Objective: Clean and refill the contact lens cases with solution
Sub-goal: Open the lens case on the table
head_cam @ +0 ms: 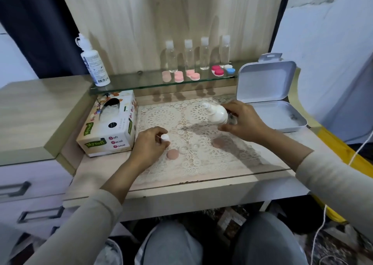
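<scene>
Currently the left hand (pixel 149 144) pinches a small white cap (pixel 165 138) in curled fingertips over the doily's (pixel 201 167) left edge. The right hand (pixel 245 123) curls its fingers round a white bottle (pixel 219 113), tipped on its side with the nozzle pointing to 10 o'clock. Between the hands lies the open case (pixel 189 148), two clear wells side by side. A pink lid (pixel 173 154) sits just beside it at 8 o'clock and a second lid (pixel 220 142) at 2 o'clock. From the case, a tissue box (pixel 109 131) stands at 9 o'clock and an open tin (pixel 286 115) at 2 o'clock.
</scene>
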`<state>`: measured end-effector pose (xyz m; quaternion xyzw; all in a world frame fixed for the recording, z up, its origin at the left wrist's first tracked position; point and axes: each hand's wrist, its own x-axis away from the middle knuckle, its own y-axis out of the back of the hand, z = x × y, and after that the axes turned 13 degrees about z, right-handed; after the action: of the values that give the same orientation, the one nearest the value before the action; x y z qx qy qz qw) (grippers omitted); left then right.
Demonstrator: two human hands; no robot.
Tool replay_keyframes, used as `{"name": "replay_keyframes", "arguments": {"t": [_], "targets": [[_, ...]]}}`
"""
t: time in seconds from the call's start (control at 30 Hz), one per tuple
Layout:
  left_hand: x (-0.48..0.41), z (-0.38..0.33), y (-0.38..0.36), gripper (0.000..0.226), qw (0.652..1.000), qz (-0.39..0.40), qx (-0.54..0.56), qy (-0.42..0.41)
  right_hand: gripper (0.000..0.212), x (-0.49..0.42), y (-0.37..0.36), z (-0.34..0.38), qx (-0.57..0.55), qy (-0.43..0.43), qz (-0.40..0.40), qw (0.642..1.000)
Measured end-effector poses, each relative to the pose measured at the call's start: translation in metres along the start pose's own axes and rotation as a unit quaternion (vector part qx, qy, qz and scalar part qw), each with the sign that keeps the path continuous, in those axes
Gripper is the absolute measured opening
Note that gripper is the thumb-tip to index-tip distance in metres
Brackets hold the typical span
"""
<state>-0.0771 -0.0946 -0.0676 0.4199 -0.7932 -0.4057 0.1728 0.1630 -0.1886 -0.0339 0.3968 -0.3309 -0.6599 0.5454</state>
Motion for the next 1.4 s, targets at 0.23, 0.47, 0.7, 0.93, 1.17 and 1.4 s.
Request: {"name": "replay_keyframes", "arguments": {"t": [0.23, 0.47, 0.7, 0.93, 1.17, 1.4], "targets": [[0.013, 0.006, -0.009, 0.042, 0.996, -0.063, -0.010, -0.055, 0.049, 0.004, -0.009, 0.005, 0.027, 0.031, 0.028, 0.999], [0.041, 0.011, -0.013, 0.021, 0.985, -0.100, -0.009, -0.142, 0.053, 0.002, -0.017, 0.005, 0.076, 0.045, 0.055, 0.995], [0.045, 0.007, -0.023, 0.030, 0.995, -0.026, 0.022, -0.093, 0.051, -0.002, -0.023, 0.011, 0.126, 0.072, 0.071, 0.987], [0.035, 0.001, -0.028, 0.041, 0.998, -0.021, 0.008, -0.055, 0.054, -0.007, -0.021, 0.016, 0.180, 0.136, 0.057, 0.973], [0.032, 0.001, -0.030, 0.035, 0.998, -0.024, 0.013, -0.054, 0.053, -0.013, -0.021, 0.016, 0.210, 0.159, 0.042, 0.964], [0.033, 0.003, -0.032, 0.031, 0.997, -0.035, 0.007, -0.071, 0.053, -0.014, -0.025, 0.016, 0.223, 0.176, 0.031, 0.958]]}}
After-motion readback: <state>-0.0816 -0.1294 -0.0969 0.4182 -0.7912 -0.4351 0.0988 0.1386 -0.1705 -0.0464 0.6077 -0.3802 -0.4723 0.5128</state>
